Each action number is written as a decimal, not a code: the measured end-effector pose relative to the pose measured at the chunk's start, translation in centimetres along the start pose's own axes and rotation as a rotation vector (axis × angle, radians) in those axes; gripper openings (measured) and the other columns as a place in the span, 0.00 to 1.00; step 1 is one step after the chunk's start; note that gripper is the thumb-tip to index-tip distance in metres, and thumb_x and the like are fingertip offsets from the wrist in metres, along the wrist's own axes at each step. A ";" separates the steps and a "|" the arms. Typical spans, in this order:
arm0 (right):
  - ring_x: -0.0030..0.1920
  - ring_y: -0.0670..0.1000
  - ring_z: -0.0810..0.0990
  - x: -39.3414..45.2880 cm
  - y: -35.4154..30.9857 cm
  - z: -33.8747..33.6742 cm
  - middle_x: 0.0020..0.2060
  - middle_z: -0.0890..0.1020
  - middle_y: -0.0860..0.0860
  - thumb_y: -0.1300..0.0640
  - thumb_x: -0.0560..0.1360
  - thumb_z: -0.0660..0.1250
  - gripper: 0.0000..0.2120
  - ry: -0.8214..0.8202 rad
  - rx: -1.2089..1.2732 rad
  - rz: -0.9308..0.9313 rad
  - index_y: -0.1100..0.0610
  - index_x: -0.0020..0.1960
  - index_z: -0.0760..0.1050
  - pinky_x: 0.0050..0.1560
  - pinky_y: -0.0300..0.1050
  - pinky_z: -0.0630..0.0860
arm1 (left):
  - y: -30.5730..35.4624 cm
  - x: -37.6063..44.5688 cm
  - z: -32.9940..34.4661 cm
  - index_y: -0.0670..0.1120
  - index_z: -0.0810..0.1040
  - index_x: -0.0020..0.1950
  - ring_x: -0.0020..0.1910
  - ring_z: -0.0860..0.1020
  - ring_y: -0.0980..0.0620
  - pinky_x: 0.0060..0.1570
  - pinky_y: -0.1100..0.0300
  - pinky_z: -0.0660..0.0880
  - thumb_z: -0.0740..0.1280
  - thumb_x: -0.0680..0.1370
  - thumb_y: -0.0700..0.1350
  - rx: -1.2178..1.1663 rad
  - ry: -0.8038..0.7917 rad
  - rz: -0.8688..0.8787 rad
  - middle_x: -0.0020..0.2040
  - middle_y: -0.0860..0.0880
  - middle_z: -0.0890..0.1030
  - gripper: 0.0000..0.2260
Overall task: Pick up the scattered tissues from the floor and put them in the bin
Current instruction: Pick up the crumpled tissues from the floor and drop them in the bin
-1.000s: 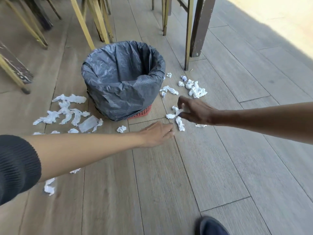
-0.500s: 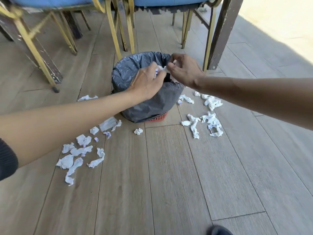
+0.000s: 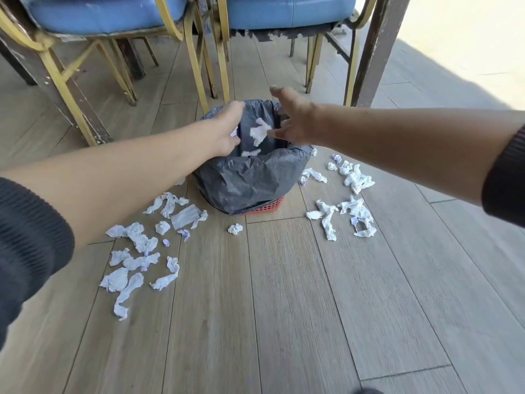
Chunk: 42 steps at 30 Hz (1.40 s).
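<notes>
Wooden floor (image 3: pixel 284 308) carries bin (image 3: pixel 250 180) (lined) and scattered tissues (image 3: pixel 136 260).

A red plastic bin lined with a black bag (image 3: pixel 250 177) is standing on the wooden plank floor (image 3: pixel 284 308), crumpled white tissues lying left (image 3: pixel 136 251) and right (image 3: pixel 349 206) of it, blue-cushioned gold-framed chairs (image 3: pixel 199 12) standing behind.

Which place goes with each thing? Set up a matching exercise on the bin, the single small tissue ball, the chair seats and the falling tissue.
Things:
1. bin
2. small tissue ball
3. chair seats
4. falling tissue

Places or states:
A. blue, above gold legs
B. alone on the floor, in front of the bin
C. in the bin's mouth, between the left hand and the right hand
D. lined with a grey bag, red base showing

Pairs: 1-D, 2-B, 3-A, 4-C
</notes>
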State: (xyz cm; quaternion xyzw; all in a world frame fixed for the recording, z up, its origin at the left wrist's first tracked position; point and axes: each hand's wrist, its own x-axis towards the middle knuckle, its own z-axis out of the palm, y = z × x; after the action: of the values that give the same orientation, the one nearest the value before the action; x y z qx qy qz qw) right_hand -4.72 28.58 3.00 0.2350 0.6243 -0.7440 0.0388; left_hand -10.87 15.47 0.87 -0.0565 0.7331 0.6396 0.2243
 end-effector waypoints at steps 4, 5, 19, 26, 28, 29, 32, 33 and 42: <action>0.71 0.61 0.67 0.2 0.0 -0.4 0.73 0.66 0.59 0.42 0.80 0.61 0.30 0.008 0.101 0.033 0.59 0.74 0.62 0.71 0.58 0.68 | -0.4 -0.9 0.8 0.47 0.60 0.79 0.77 0.61 0.46 0.72 0.54 0.60 0.58 0.82 0.58 0.074 0.004 0.074 0.79 0.45 0.61 0.28; 0.66 0.61 0.71 0.3 0.1 -0.5 0.69 0.69 0.58 0.41 0.80 0.60 0.30 0.031 0.075 0.025 0.60 0.73 0.63 0.68 0.57 0.72 | -0.5 -1.0 0.9 0.48 0.63 0.77 0.75 0.64 0.46 0.73 0.53 0.61 0.58 0.82 0.59 0.103 0.014 0.105 0.77 0.45 0.65 0.27; 0.44 0.53 0.83 -0.1 8.2 -15.6 0.49 0.83 0.56 0.47 0.81 0.61 0.20 0.446 -0.401 -0.139 0.64 0.56 0.79 0.35 0.41 0.76 | -6.8 -4.4 7.6 0.45 0.75 0.50 0.45 0.75 0.56 0.47 0.63 0.74 0.62 0.80 0.46 0.895 -0.275 1.248 0.47 0.52 0.77 0.05; 0.43 0.55 0.84 -1.3 14.7 -23.1 0.43 0.85 0.56 0.56 0.76 0.70 0.07 0.244 -1.015 -0.005 0.59 0.49 0.80 0.49 0.54 0.82 | -13.8 -2.5 10.7 0.47 0.73 0.50 0.44 0.75 0.53 0.42 0.55 0.74 0.62 0.79 0.46 1.148 -0.448 1.094 0.47 0.53 0.75 0.04; 0.45 0.54 0.83 -1.5 15.9 -24.5 0.46 0.85 0.55 0.58 0.76 0.70 0.08 0.107 -1.265 0.010 0.55 0.55 0.79 0.51 0.53 0.81 | -15.7 -1.5 11.4 0.47 0.73 0.53 0.43 0.75 0.52 0.42 0.55 0.74 0.62 0.78 0.44 1.238 -0.521 1.045 0.49 0.51 0.75 0.05; 0.45 0.53 0.83 -1.5 16.4 -25.1 0.46 0.85 0.53 0.59 0.75 0.69 0.11 0.036 -1.387 0.011 0.54 0.58 0.78 0.50 0.51 0.81 | -16.6 -1.1 11.7 0.47 0.73 0.55 0.43 0.76 0.50 0.41 0.54 0.74 0.61 0.78 0.43 1.285 -0.555 1.010 0.49 0.50 0.75 0.07; 0.37 0.52 0.79 -1.4 17.9 -26.4 0.35 0.76 0.46 0.62 0.75 0.65 0.21 -0.117 -1.661 -0.024 0.52 0.67 0.74 0.35 0.45 0.77 | -18.7 0.0 12.6 0.46 0.70 0.63 0.43 0.78 0.43 0.37 0.53 0.72 0.59 0.77 0.39 1.414 -0.615 0.838 0.46 0.47 0.74 0.14; 0.35 0.52 0.77 -1.3 18.3 -26.6 0.32 0.71 0.45 0.63 0.76 0.64 0.22 -0.152 -1.725 -0.044 0.52 0.69 0.72 0.30 0.42 0.71 | -19.4 0.4 12.9 0.47 0.68 0.67 0.44 0.78 0.42 0.38 0.52 0.73 0.59 0.77 0.38 1.439 -0.621 0.783 0.46 0.46 0.74 0.18; 0.38 0.53 0.76 1.8 20.9 -27.2 0.44 0.76 0.53 0.63 0.77 0.65 0.27 -0.265 -1.912 -0.002 0.49 0.74 0.65 0.32 0.43 0.69 | -23.4 3.0 15.2 0.53 0.60 0.79 0.51 0.78 0.42 0.47 0.50 0.78 0.60 0.78 0.34 1.414 -0.676 0.636 0.52 0.46 0.73 0.31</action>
State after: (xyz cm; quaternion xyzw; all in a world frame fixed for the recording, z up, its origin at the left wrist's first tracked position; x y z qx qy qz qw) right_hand 9.20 50.25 -19.79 0.0179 0.9571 0.0582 0.2834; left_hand -0.99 26.65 -22.87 0.5004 0.8352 0.0454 0.2236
